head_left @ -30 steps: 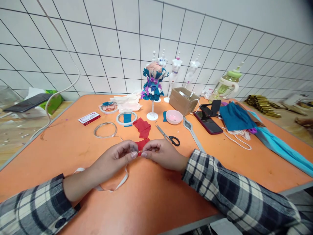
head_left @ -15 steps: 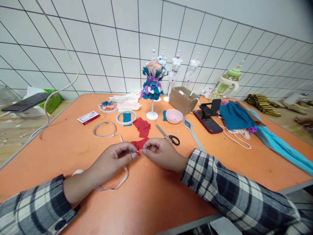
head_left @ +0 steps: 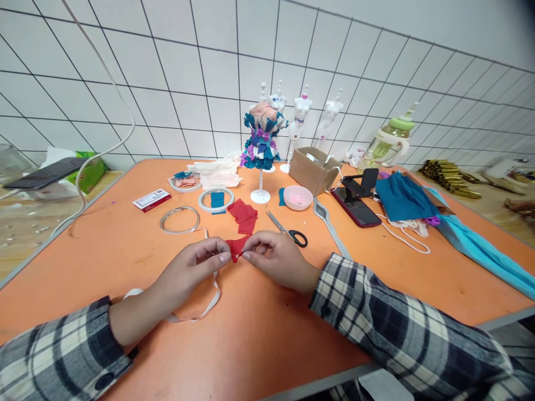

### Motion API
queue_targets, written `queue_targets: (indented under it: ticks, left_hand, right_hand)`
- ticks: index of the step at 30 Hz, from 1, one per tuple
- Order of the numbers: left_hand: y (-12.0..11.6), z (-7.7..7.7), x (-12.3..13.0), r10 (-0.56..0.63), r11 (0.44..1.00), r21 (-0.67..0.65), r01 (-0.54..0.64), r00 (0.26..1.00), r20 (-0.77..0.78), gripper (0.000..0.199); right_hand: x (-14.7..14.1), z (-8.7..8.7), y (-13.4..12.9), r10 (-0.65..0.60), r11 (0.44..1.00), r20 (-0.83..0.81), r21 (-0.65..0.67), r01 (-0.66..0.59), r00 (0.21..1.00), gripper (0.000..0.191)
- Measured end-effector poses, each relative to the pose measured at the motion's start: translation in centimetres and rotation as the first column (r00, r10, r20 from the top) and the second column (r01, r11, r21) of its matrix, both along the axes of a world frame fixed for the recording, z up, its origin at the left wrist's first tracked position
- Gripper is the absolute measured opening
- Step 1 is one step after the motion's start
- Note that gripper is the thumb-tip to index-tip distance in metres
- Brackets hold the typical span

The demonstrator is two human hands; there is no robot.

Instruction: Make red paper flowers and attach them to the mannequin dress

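A small piece of red crepe paper (head_left: 235, 249) is pinched between my two hands over the table's middle. My left hand (head_left: 200, 262) closes thumb and fingertips on its left end. My right hand (head_left: 271, 257) pinches the right end, where a small pale spot shows. More red crepe paper (head_left: 244, 216) lies flat just beyond my hands. Black-handled scissors (head_left: 288, 229) rest beside my right hand, blades toward the back left. A thin roll of tape (head_left: 179, 219) lies past my left hand, and its loose white strip (head_left: 213, 303) curls under my left wrist.
Behind stands a small dress form (head_left: 262, 142) in a ruffled dress, with bare white forms near it. A pink bowl (head_left: 297, 198), cardboard box (head_left: 314, 170), phone (head_left: 355, 208) and blue paper (head_left: 403, 197) are to the right. Another tape roll (head_left: 202, 206) lies left of centre.
My left hand has shifted slightly left. The right fingertips now pinch the red paper's end, and more of the paper shows between my hands.
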State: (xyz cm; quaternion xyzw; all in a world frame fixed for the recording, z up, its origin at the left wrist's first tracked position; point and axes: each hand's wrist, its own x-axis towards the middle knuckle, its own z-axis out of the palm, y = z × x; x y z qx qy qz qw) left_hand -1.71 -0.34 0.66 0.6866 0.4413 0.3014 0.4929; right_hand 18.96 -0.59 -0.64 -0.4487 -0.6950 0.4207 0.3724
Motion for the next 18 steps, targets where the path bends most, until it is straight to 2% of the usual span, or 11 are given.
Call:
queue_targets:
  ticks: [4,8,9,12,13,16,18]
  left_hand:
    - [0.01,-0.13,0.19,0.03,0.999,-0.021,-0.03,1.0,-0.007,0.026]
    - [-0.07,-0.27,0.11,0.066,0.998,-0.008,-0.066,0.997,0.027,0.021]
    - [-0.07,-0.28,0.06,0.06,0.998,0.0,-0.06,0.998,0.025,0.02]
    - [-0.11,-0.31,0.01,0.012,0.998,0.061,-0.011,1.0,-0.027,0.02]
    - [-0.14,-0.32,0.04,0.0,0.996,0.089,0.005,0.998,-0.056,0.019]
    - [-0.29,-0.31,0.24,-0.017,0.989,0.143,0.039,0.988,-0.15,0.02]
    - [-0.37,-0.24,0.36,-0.019,0.986,0.157,0.052,0.979,-0.203,0.019]
  right_hand:
    - [-0.16,0.03,-0.28,-0.054,0.991,-0.017,0.121,0.056,0.998,0.008]
    - [-0.12,0.15,-0.52,-0.052,0.975,0.066,0.217,0.037,0.996,0.005]
    - [-0.06,0.19,-0.56,-0.053,0.972,0.071,0.233,0.035,0.996,0.01]
    - [0.17,0.39,-0.57,-0.061,0.971,0.046,0.235,0.049,0.997,0.04]
    - [0.22,0.46,-0.53,-0.051,0.975,0.051,0.22,0.039,0.997,0.04]
    - [0.18,0.57,-0.32,0.012,0.987,0.117,0.158,-0.031,0.993,0.01]
    - [0.01,0.5,-0.21,0.042,0.99,0.141,0.131,-0.06,0.989,0.006]
